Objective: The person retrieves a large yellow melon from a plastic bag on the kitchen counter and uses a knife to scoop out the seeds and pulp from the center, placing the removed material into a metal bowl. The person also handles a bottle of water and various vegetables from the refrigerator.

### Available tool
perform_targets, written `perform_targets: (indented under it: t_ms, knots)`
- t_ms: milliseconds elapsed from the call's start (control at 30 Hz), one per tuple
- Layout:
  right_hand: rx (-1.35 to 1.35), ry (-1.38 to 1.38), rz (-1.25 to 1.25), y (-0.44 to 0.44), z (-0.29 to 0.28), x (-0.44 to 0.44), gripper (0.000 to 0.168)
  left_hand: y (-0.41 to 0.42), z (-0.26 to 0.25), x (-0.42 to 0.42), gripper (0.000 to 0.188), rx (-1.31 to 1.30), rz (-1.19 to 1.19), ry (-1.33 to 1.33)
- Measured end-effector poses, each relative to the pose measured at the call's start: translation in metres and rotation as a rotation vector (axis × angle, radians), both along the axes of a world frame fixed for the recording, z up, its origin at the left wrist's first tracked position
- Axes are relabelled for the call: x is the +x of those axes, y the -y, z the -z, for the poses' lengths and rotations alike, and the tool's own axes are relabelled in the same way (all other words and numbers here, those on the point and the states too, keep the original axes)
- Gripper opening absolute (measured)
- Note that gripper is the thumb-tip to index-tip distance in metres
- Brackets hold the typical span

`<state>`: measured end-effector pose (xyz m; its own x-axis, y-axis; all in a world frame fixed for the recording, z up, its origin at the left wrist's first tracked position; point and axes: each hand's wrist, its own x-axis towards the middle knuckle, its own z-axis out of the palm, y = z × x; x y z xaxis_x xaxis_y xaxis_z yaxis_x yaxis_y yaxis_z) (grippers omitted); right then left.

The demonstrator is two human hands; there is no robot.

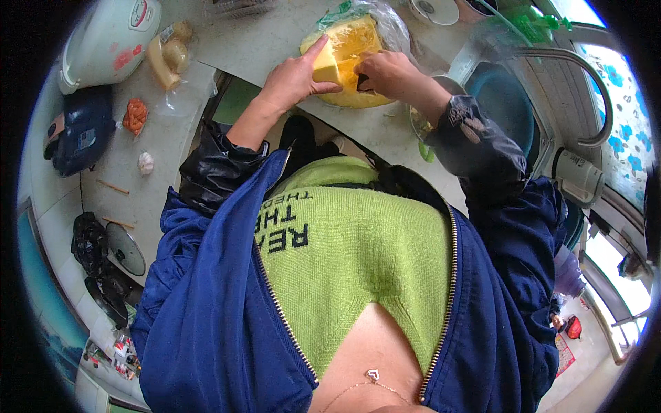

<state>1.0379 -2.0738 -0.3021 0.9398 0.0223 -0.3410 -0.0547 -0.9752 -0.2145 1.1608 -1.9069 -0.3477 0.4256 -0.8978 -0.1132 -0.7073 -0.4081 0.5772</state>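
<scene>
A cut pumpkin with yellow-orange flesh and a stringy hollow (356,41) lies on the counter, with a clear plastic bag (397,28) around its far and right side. My left hand (297,77) holds the pumpkin's pale cut edge at the left, thumb and index finger spread along it. My right hand (390,75) reaches into the hollow, its fingers closed on a small dark tool (363,82), mostly hidden; its kind cannot be told. Beside my right wrist a round bowl (421,124) is partly covered by the forearm, and a green piece of vegetable (426,152) lies near it.
To the right are a sink basin with a blue tub (501,103) and a curved faucet (601,93). At left stand a rice cooker (108,46), bagged root vegetables (173,51), a bagged orange item (135,116), a garlic bulb (146,162) and a glass lid (126,248).
</scene>
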Motion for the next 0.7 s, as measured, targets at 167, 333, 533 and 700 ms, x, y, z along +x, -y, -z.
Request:
perform_targets:
  t_ms: [167,333,533,700]
  knots:
    - [0.027,0.385,-0.059,0.0,0.041,-0.013,0.015,0.003,0.01,0.005,0.096,-0.095,-0.007,-0.088]
    - [-0.099,0.282,-0.077,-0.003,0.048,0.005,0.015,0.003,0.011,0.006,0.097,-0.063,-0.014,-0.084]
    - [-0.059,0.586,0.12,-0.005,0.067,-0.001,0.01,0.0,-0.001,0.001,0.098,0.009,-0.035,-0.086]
    - [0.452,0.664,0.773,0.017,0.067,0.015,0.013,0.0,0.014,0.008,0.097,-0.137,-0.019,-0.135]
